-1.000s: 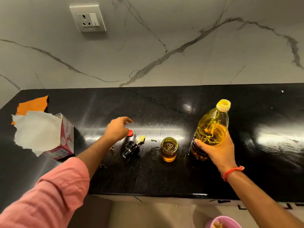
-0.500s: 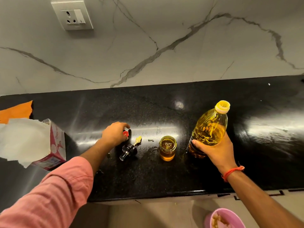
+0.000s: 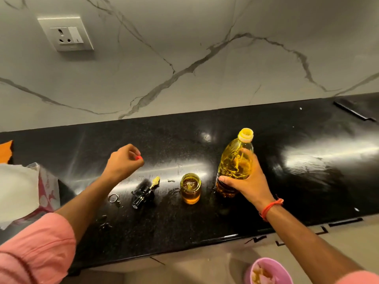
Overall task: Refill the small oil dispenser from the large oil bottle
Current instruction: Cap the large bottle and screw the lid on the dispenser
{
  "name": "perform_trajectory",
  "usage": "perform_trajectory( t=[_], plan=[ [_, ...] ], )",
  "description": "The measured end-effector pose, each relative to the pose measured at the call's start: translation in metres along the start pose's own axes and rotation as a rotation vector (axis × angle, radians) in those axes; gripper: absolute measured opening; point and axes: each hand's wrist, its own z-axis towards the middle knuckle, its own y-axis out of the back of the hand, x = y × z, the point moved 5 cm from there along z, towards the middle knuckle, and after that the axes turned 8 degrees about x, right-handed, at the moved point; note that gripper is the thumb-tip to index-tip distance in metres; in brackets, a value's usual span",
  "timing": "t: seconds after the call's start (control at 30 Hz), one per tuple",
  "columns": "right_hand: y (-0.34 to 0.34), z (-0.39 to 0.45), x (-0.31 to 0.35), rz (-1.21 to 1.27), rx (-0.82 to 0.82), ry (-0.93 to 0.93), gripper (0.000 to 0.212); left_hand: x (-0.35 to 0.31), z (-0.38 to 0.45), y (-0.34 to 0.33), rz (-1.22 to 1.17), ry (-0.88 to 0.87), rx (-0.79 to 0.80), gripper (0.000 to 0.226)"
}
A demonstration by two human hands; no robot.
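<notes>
Two vessels: the small oil dispenser (image 3: 190, 188), an open glass jar partly filled with amber oil, stands upright on the black table (image 3: 307, 160); the large oil bottle (image 3: 235, 160) stands just to its right, leaning a little, its yellow neck uncapped.
Right hand: the right hand (image 3: 249, 181) wraps round the lower half of the large oil bottle, thumb on the near side, fingers curled behind it.
Left hand: the left hand (image 3: 123, 162) is raised above the table, left of the dispenser, fingers curled, pinching a small red cap (image 3: 139, 158) at the fingertips.
Pourer top: a black pourer top (image 3: 143, 194) with a pale spout lies on its side between the left arm and the dispenser, apart from both.
Ring: a small clear ring (image 3: 113, 198) lies just left of the pourer top.
Far left: a tissue box (image 3: 48, 185) with white paper pulled out.
Wall: a socket plate (image 3: 66, 33) on veined marble.
Below the table edge: a pink bowl (image 3: 268, 271).
</notes>
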Motion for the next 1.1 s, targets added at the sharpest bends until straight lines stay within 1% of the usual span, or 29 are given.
perform_trajectory(
  t=[0.1,0.2,0.33,0.4,0.5,0.6,0.87,1.1],
  plan=[
    [0.009,0.004,0.02,0.005,0.017,0.068,0.103,-0.043,-0.013,0.006,-0.153,-0.09,-0.043,0.018],
    [0.014,0.011,0.046,-0.029,0.035,0.139,0.08,-0.1,-0.027,0.002,-0.332,-0.206,-0.003,0.022],
    [0.017,0.013,0.071,-0.032,0.035,0.194,0.057,-0.187,-0.057,-0.008,-0.554,-0.439,0.095,0.032],
    [0.019,0.013,0.074,-0.032,0.016,0.203,0.044,-0.221,-0.073,-0.015,-0.606,-0.514,0.113,0.038],
    [0.018,0.013,0.074,-0.041,0.026,0.2,0.028,-0.248,-0.084,-0.029,-0.617,-0.559,0.1,0.043],
    [0.017,0.013,0.074,-0.018,0.061,0.203,0.027,-0.256,-0.088,-0.045,-0.618,-0.549,0.095,0.047],
    [0.015,0.013,0.076,0.027,0.119,0.229,0.041,-0.255,-0.089,-0.071,-0.593,-0.472,0.006,0.046],
    [0.018,0.012,0.077,0.031,0.13,0.231,0.046,-0.267,-0.091,-0.071,-0.465,-0.459,-0.078,0.046]
  ],
)
